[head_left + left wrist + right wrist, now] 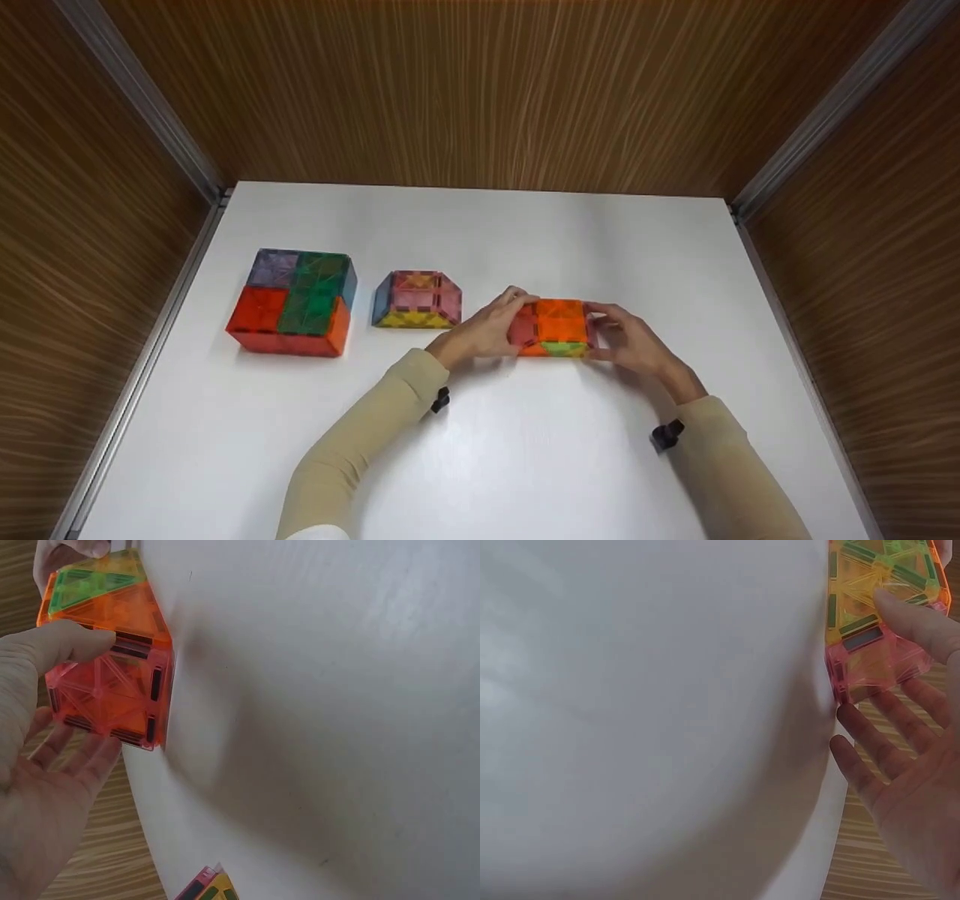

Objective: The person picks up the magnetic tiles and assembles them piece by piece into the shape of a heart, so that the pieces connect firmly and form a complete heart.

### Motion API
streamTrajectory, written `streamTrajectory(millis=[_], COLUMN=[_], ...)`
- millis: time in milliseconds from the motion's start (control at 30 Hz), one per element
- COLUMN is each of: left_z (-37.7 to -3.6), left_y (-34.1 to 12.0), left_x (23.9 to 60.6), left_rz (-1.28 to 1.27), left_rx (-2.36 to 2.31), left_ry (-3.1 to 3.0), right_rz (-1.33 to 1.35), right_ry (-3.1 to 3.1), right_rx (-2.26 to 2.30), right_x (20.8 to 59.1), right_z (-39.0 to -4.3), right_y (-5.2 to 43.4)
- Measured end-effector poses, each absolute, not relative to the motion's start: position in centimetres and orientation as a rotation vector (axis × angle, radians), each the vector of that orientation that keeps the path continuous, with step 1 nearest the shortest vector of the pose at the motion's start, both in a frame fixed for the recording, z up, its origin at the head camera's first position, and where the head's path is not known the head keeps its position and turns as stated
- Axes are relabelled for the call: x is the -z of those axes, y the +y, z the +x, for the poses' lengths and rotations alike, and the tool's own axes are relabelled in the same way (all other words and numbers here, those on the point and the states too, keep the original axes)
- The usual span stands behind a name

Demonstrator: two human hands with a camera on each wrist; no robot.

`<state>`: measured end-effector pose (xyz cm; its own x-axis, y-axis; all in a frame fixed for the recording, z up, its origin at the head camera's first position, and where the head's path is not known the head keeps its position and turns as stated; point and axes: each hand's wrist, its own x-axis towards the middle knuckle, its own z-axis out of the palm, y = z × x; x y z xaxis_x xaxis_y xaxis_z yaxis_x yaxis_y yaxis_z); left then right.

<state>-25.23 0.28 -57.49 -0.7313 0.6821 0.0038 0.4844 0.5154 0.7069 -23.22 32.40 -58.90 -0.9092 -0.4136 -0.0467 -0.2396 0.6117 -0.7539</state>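
A small block of translucent magnetic tiles (561,321) sits on the white table, orange on top with green, yellow and pink sides. My left hand (484,328) holds its left end; in the left wrist view the thumb (79,643) presses the orange edge and the fingers reach round the pink side. From the right, my right hand (634,341) holds the other end. The right wrist view has that thumb (911,619) on the yellow face, with fingers spread beside the pink end tile (870,664).
Left of my hands stands a smaller magnetic-tile shape (417,300) with sloped sides in pink, yellow and blue. Farther left is a larger magnetic-tile box (304,319) in red, green, purple and orange. Wood-grain panels (480,90) border the white table (510,465) at the back and sides.
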Motion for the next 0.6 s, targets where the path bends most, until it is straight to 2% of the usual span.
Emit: streamTrajectory(millis=[333, 600], left_z=[-24.8, -22.7], left_y=[-0.5, -5.1], left_x=[57.5, 55.8], left_rz=[1.005, 0.919], left_rx=[-1.054, -1.085], left_ry=[2.500, 2.605], right_rz=[-0.543, -0.538], right_ry=[2.640, 2.732], right_rx=[1.163, 1.176], right_x=[58.7, 57.4], right_z=[-23.3, -22.2], right_y=[32.4, 31.7])
